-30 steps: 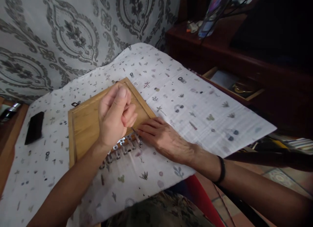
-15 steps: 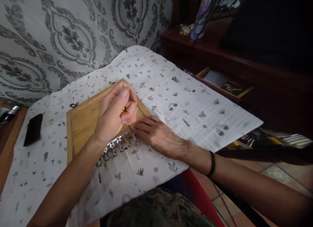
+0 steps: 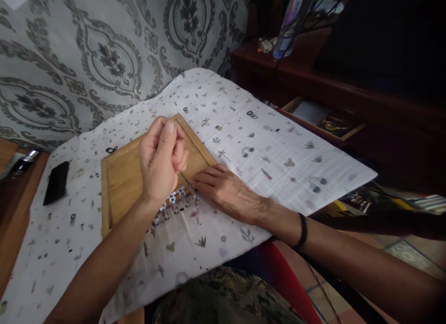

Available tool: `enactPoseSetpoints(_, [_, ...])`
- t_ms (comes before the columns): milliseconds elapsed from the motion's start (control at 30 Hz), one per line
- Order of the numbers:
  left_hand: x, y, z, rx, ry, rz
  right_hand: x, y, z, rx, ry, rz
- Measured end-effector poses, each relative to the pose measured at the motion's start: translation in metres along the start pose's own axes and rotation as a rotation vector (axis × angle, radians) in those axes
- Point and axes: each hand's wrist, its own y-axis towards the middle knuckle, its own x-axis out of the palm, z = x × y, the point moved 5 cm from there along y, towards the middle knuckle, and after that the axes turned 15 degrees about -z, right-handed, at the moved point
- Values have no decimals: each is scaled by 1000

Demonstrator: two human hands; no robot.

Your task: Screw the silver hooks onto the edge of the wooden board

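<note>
My left hand [image 3: 162, 156] is closed in a fist above a wooden framed board [image 3: 125, 170]. From beneath it a thin metal screwdriver shaft [image 3: 184, 178] slants down to the right end of a metal strip with several hooks [image 3: 181, 197]; the fist hides the handle. This strip runs along the board's near edge, partly behind my left wrist. My right hand [image 3: 226, 189] grips the board's near right corner beside the shaft's tip. Its fingers lie close together, and its thumb is hidden.
A white patterned cloth [image 3: 285, 175] covers the table. To the left lies a black phone-like object [image 3: 56, 182]. Patterned fabric [image 3: 111, 59] hangs behind. At the right stands a dark red desk [image 3: 254, 59] with an open drawer [image 3: 320, 117] and a clear bottle [image 3: 284, 42].
My left fist has turned and shifted slightly left, so the yellow handle part no longer shows and more of the shaft does. My right hand stays at the corner. The view has shifted slightly.
</note>
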Motion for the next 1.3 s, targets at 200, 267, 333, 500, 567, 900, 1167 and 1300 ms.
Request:
enactPoseSetpoints(200, [4, 8, -1, -103, -86, -246, 1, 0, 1, -6, 18, 10])
enactPoseSetpoints(267, [9, 9, -1, -132, -105, -356, 1, 0, 1, -5, 24, 9])
enactPoseSetpoints(333, [11, 8, -1, -154, -111, -439, 1, -1, 2, 0, 23, 10])
enactPoseSetpoints(500, [3, 7, -3, -159, -116, -422, 1, -1, 1, -2, 1, 16])
enactPoseSetpoints(567, [0, 6, -1, -142, -88, -370, 0, -1, 1, 0, 4, 14])
enactPoseSetpoints(900, [5, -15, 12, -69, 91, 47, 0, 0, -1, -18, -59, 3])
enactPoseSetpoints(1167, [2, -1, 2, -67, -76, -157, 0, 1, -1, -1, -62, -10])
enactPoseSetpoints(1300, [-7, 5, 0, -152, -93, -300, 0, 2, -1, -4, -57, 11])
